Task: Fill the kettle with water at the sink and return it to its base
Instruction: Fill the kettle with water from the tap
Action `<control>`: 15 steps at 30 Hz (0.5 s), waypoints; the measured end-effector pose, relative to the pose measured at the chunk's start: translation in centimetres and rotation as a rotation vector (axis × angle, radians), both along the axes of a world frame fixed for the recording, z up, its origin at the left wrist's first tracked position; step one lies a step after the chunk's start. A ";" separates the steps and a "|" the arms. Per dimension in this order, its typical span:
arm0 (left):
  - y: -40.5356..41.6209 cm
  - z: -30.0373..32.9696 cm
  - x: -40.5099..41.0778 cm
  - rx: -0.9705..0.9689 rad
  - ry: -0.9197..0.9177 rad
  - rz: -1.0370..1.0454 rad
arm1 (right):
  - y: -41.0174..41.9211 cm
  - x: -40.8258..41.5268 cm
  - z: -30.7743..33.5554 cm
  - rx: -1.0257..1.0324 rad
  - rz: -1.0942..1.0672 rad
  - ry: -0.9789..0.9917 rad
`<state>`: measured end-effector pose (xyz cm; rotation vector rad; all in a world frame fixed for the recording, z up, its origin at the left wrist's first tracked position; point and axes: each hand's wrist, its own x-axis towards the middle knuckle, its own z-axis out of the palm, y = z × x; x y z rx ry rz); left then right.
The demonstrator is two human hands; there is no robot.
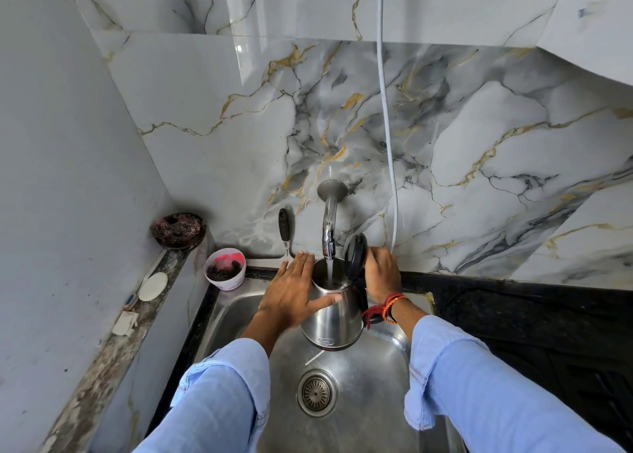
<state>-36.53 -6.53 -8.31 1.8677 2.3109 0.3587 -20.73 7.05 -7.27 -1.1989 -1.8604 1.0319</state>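
A steel kettle (334, 319) hangs over the steel sink (359, 377), its black lid (356, 255) flipped open. Water runs from the chrome tap (329, 226) straight into the kettle's mouth. My right hand (382, 274) grips the black handle on the kettle's right side, mostly hiding it. My left hand (294, 293) lies flat against the kettle's left side, fingers spread and thumb across the body. The kettle's base is not in view.
A white cup (225, 269) of dark scrubbers stands at the sink's back left corner, a black-handled tool (285, 230) leans on the marble wall, and a white cable (387, 117) hangs down it. A ledge with a dark bowl (178, 230) runs left. Black counter (534, 315) lies right.
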 end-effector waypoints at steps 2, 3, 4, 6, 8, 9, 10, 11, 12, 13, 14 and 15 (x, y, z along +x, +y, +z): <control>-0.1 0.1 0.1 0.011 -0.051 -0.001 | -0.1 0.0 0.0 -0.001 -0.014 0.004; 0.0 0.3 0.1 0.033 -0.114 0.012 | -0.2 0.0 0.1 -0.003 -0.024 0.010; 0.2 0.5 0.2 0.075 -0.205 0.044 | -0.2 -0.1 0.1 -0.007 -0.030 0.015; 0.9 1.5 0.2 0.168 -0.425 0.147 | -0.3 -0.1 0.1 -0.015 -0.033 0.023; 2.2 2.6 0.3 0.212 -0.628 0.208 | -0.3 -0.1 0.1 -0.026 -0.035 0.028; 2.9 3.1 0.3 0.225 -0.692 0.205 | -0.3 -0.1 0.0 -0.030 -0.033 0.029; 3.6 3.4 0.5 0.239 -0.719 0.194 | -0.2 0.0 -0.1 -0.031 -0.030 0.027; 4.2 3.4 0.6 0.251 -0.721 0.190 | -0.2 0.0 -0.1 -0.032 -0.028 0.022; 4.7 3.5 0.8 0.251 -0.717 0.203 | -0.2 0.1 0.0 -0.033 -0.030 0.013; 4.9 3.5 0.9 0.238 -0.706 0.221 | -0.2 0.1 0.0 -0.034 -0.035 0.008; 5.1 3.5 0.8 0.216 -0.680 0.231 | -0.1 0.1 0.0 -0.034 -0.037 0.008; 5.2 3.5 0.7 0.190 -0.641 0.222 | -0.1 0.1 0.0 -0.030 -0.037 0.010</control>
